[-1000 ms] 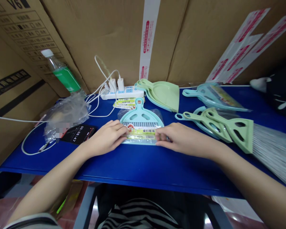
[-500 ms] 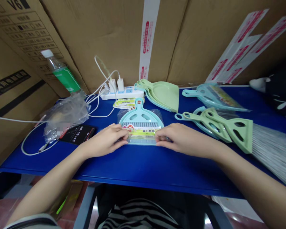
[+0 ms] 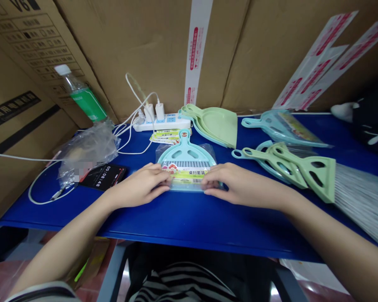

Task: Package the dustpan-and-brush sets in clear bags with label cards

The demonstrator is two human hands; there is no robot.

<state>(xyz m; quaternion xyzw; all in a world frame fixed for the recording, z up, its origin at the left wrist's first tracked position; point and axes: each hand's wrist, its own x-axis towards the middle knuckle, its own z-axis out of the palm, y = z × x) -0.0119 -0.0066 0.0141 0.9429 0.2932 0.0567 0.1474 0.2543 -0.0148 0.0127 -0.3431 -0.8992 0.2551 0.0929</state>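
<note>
A light-blue dustpan and brush set (image 3: pixel 185 153) lies in a clear plastic bag in front of me, its handle pointing away. Across its lower part runs a yellow and white label with printed characters. My left hand (image 3: pixel 146 180) is closed on the bag's lower left edge, thumb toward me. On the right side, my right hand (image 3: pixel 229 182) grips the bag's edge with curled fingers and covers the label's end. The fingertips of both hands are partly hidden.
Green and blue dustpans (image 3: pixel 220 126) are stacked behind. At right lie hand brooms (image 3: pixel 318 176) and another bagged blue set (image 3: pixel 271 126). A power strip (image 3: pixel 166 123), label cards (image 3: pixel 166 136), crumpled plastic bags (image 3: pixel 88 147), a phone (image 3: pixel 102 177) and a bottle (image 3: pixel 88 102) stand or lie leftward.
My right hand has shifted slightly left along the bag's edge, its fingers further over the label. My left hand and the set have hardly moved.
</note>
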